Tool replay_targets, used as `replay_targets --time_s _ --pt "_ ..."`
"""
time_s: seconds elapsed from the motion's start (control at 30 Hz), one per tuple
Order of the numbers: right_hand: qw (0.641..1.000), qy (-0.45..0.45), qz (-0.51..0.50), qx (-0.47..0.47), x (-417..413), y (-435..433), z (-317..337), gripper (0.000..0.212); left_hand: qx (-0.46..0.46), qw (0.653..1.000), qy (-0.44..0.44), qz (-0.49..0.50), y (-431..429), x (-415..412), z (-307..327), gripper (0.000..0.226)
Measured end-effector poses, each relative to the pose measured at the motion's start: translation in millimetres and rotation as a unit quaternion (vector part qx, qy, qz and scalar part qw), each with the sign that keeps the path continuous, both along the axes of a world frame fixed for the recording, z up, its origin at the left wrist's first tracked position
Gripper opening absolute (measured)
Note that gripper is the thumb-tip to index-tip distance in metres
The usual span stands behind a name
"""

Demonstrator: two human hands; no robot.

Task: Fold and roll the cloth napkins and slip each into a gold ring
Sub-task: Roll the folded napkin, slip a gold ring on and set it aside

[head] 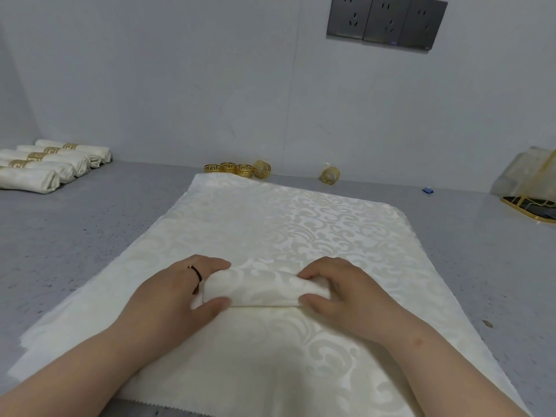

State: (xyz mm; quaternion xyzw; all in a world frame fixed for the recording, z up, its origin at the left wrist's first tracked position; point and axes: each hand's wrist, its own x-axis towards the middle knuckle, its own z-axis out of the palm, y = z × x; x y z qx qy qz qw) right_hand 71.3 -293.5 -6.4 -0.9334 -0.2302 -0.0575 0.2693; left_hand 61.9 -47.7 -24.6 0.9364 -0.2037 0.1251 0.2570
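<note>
A cream damask napkin roll (264,288) lies across a stack of flat napkins (301,224) of the same cloth on the grey table. My left hand (180,291) grips the roll's left end, fingers over the top and thumb in front. My right hand (343,288) grips its right end the same way. Several loose gold rings (237,169) stand in a row at the far edge of the flat napkins, and one more gold ring (330,175) lies to their right.
Several rolled napkins in gold rings (51,164) lie at the far left by the wall. A clear bag and a gold-rimmed tray (529,206) sit at the right edge. A small blue object (427,191) lies near them. Wall sockets (386,22) hang above.
</note>
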Motion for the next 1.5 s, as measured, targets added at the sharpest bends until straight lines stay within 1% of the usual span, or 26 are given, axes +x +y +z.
replay_targets --time_s 0.07,0.1,0.17,0.23,0.3,0.33,0.37,0.43,0.47,0.53,0.6,0.67,0.73,0.77,0.83,0.87,0.93,1.0,1.07,1.13,1.2,1.23,1.27,1.37,1.43,1.5 --pt "0.999 -0.021 0.009 -0.025 2 3 -4 0.053 0.045 0.999 -0.031 0.002 2 5 -2 0.112" --pt "0.999 -0.026 0.005 -0.036 4 3 -7 0.066 0.07 0.997 -0.027 0.017 3 8 -6 0.129" --pt "0.997 -0.034 -0.022 -0.058 8 1 -12 0.082 0.098 0.994 -0.025 0.029 2 13 -8 0.137" --pt "0.996 -0.04 -0.052 -0.067 9 2 -15 0.088 0.12 0.991 -0.052 0.014 2 17 -7 0.124" --pt "0.995 -0.043 -0.075 -0.048 10 4 -15 0.08 0.139 0.986 -0.094 -0.021 3 23 -5 0.079" --pt "0.995 -0.038 -0.081 -0.03 10 5 -14 0.071 0.119 0.988 -0.096 -0.028 4 23 -4 0.059" --pt "0.996 -0.033 -0.082 -0.019 10 6 -12 0.064 0.104 0.988 -0.104 -0.039 3 24 -2 0.047" --pt "0.996 -0.027 -0.086 -0.005 9 5 -10 0.052 0.08 0.99 -0.105 -0.047 -1 25 0 0.036" --pt "0.995 -0.016 -0.097 0.01 8 3 -9 0.038 0.052 0.993 -0.098 -0.037 -1 24 1 0.033" --pt "0.992 0.04 -0.104 0.066 4 0 -5 0.016 -0.004 0.999 -0.036 -0.017 0 19 5 0.029" --pt "0.98 0.119 -0.09 0.131 -1 -1 -1 0.019 -0.083 0.996 0.029 -0.022 2 13 10 0.011" --pt "0.972 0.156 -0.083 0.152 0 -1 2 0.025 -0.128 0.988 0.08 -0.008 0 13 11 0.016" --pt "0.969 0.158 -0.094 0.166 2 0 1 0.027 -0.126 0.984 0.123 0.012 -1 13 12 0.008" --pt "0.967 0.158 -0.104 0.171 3 2 0 0.029 -0.107 0.987 0.116 0.006 0 14 12 0.013" --pt "0.965 0.151 -0.127 0.174 5 6 -4 0.035 -0.032 0.997 0.068 0.022 -4 15 14 0.047" --pt "0.965 0.142 -0.137 0.17 6 7 -6 0.038 0.023 0.999 0.007 0.043 -8 19 15 0.053" --pt "0.971 0.122 -0.155 0.134 9 7 -9 0.039 0.099 0.986 -0.133 0.021 -20 24 18 0.049" --pt "0.976 0.097 -0.17 0.093 12 8 -10 0.03 0.081 0.98 -0.176 -0.042 -39 22 19 0.038" --pt "0.973 0.083 -0.174 0.125 13 9 -9 0.016 0.07 0.983 -0.134 -0.104 -54 20 13 0.035" --pt "0.974 0.044 -0.165 0.146 14 7 -11 0.013 0.082 0.983 -0.093 -0.134 -63 18 7 0.035" --pt "0.983 -0.058 -0.133 0.117 13 1 -11 0.008 0.082 0.984 -0.05 -0.149 -67 21 5 0.053" --pt "0.985 -0.1 -0.102 0.101 11 -1 -10 0.004 0.075 0.986 -0.056 -0.141 -68 25 2 0.066" --pt "0.987 -0.122 -0.069 0.079 8 -3 -7 0.017 0.07 0.987 -0.047 -0.134 -67 29 -2 0.075" --pt "0.989 -0.14 0.028 -0.03 1 -5 -6 0.033 0.054 0.989 -0.037 -0.131 -68 34 -3 0.083" --pt "0.987 -0.115 0.043 -0.106 -1 -3 -4 0.035 0.065 0.989 -0.02 -0.129 -69 33 -1 0.086" --pt "0.986 -0.104 0.03 -0.128 -2 0 -2 0.03 0.074 0.989 -0.004 -0.127 -69 32 0 0.089"
